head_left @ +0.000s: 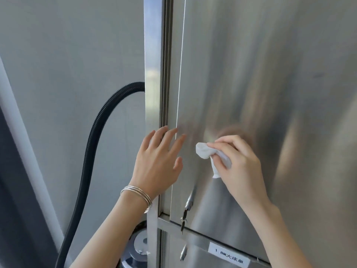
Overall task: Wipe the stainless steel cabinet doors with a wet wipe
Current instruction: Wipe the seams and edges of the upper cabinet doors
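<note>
Head view, only one I've got: my right hand (241,167) pinches the balled-up wet wipe (204,151) between thumb and curled fingers, and the wipe is pressed on the upper cabinet door (270,74), low down and near its left edge. My left hand (158,161) is flat, fingers spread and straight, tips touching the door's edge strip and the frame post (152,74), holding nothing. Progress: I'd call it mid-wipe on this door. I can't tell wiped steel from unwiped, since the sheen is blurry, but a faint dark smudge (318,75) sits up right, so the upper right probably needs a pass. The lower door (202,256) with its white label (229,255) looks like it's left to do. Room: wide bare steel up and to the right. Leftward the door ends fast at the seam, with my left hand in the way. Below hangs a key (188,204) in the lock, a snag risk. The black hose (90,151) is off left, well apart.
</note>
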`<state>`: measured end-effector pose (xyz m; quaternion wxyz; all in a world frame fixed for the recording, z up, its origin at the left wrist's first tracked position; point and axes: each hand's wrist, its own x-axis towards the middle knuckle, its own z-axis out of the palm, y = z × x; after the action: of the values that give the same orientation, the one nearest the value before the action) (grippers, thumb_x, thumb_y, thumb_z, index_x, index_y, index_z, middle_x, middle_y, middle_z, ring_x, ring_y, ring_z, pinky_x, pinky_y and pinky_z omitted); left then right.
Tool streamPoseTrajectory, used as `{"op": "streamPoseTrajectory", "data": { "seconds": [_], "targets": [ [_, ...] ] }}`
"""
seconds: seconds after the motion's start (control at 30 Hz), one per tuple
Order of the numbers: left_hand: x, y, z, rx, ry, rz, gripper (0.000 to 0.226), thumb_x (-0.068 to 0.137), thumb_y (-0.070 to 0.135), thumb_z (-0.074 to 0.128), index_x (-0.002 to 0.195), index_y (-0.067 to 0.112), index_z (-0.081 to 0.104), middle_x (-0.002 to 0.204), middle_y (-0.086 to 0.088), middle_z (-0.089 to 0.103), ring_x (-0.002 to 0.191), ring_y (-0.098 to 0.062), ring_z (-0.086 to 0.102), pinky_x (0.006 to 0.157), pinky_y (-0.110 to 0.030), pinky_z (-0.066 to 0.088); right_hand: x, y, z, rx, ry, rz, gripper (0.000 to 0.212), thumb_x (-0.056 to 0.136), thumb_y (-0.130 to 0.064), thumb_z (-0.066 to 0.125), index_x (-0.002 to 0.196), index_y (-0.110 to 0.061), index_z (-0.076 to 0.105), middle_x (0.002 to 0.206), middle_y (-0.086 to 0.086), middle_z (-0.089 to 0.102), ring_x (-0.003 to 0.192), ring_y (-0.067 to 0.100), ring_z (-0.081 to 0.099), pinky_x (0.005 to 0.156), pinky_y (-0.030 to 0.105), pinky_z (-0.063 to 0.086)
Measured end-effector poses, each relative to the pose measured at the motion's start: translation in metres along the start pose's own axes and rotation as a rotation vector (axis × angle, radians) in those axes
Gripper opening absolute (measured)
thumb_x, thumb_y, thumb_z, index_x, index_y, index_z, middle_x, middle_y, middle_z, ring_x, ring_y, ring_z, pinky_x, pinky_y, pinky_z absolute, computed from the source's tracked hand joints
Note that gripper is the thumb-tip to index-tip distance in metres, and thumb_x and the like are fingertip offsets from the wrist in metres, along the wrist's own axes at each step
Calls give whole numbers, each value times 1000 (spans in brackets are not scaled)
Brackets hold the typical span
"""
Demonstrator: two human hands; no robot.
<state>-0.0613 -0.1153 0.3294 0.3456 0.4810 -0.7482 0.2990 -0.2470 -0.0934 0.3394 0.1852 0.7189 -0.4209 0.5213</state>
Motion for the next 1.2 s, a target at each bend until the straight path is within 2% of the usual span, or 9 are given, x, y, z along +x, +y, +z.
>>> {"op": "streamPoseTrajectory", "data": {
  "seconds": [0.1,0.23,0.43,0.57,0.77,0.87,1.0,1.07,1.2],
  "targets": [
    [25,-21,-2,-17,106,49,47,74,16,73,120,11,65,126,-11,62,120,-33,56,100,-46,44,29,-8,3,-44,65,-45,32,71,12,68,92,-12,73,92,1,63,82,23,61,59,33,52],
    [59,-45,-13,-38,225,118,44,73,13,72,116,10,66,127,-10,60,122,-34,54,101,-47,43,65,-25,5,-104,171,-101,35,70,14,66,92,-12,72,91,2,62,81,22,61,64,24,46],
    [106,-73,-38,-54,385,251,43,76,14,65,119,11,64,132,-10,57,127,-33,50,105,-47,38,122,-50,9,-163,292,-157,29,73,13,65,92,-8,73,91,5,63,81,25,61,70,35,51],
    [135,-91,-50,-64,490,319,40,75,12,63,115,9,65,130,-11,58,126,-33,51,105,-45,38,160,-63,8,-210,345,-163,27,74,11,66,92,-9,73,91,4,62,81,23,61,69,32,50],
    [171,-113,-54,-98,549,296,42,76,16,69,116,7,65,134,-13,56,128,-33,50,106,-48,40,221,-74,-3,-235,422,-157,26,77,7,65,96,-8,73,93,5,63,79,23,61,68,38,51],
    [190,-120,-56,-144,568,263,50,73,22,73,119,5,64,136,-13,55,128,-33,50,107,-48,40,256,-84,-6,-233,459,-167,27,78,5,64,100,-10,70,95,3,65,83,21,61,71,33,49],
    [214,-125,-58,-199,558,263,65,69,30,73,126,4,58,139,-11,52,130,-30,48,110,-43,35,301,-95,-1,-314,466,-268,21,77,7,59,90,-6,69,91,4,64,84,25,59,68,38,48],
    [220,-126,-54,-221,544,262,74,69,34,72,133,2,52,142,-12,48,133,-30,44,113,-43,33,313,-93,3,-382,495,-314,19,76,10,57,84,-3,69,88,8,61,82,27,57,66,35,47],
    [226,-125,-42,-294,546,271,85,70,36,64,144,3,39,151,-10,37,142,-25,30,116,-41,24,308,-82,15,-523,548,-411,11,77,8,66,80,-2,71,78,8,59,75,25,55,58,33,48]
  ]
}}
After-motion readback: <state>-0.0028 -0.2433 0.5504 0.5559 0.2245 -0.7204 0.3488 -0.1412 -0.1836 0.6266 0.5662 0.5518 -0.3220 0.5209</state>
